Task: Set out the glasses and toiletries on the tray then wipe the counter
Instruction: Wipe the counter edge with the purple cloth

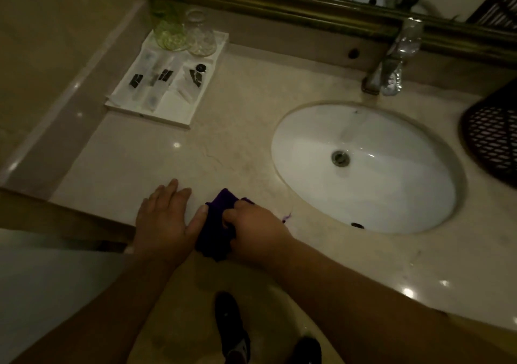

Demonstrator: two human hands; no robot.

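Observation:
A white tray (179,117) sits at the back left of the beige counter (223,145). On its far end stand a green glass (169,35) and a clear glass (201,39), both upside down. Several wrapped toiletries (165,82) lie in its compartments. At the counter's front edge my right hand (257,229) is shut on a bunched purple cloth (216,223). My left hand (165,221) lies flat on the counter beside it, fingers spread, thumb touching the cloth.
A white oval sink (391,195) is set in the counter to the right, with a chrome tap (391,61) behind it. A black mesh basket (492,140) stands at the far right. A gold-framed mirror (279,2) runs along the back. My shoes (232,333) show below.

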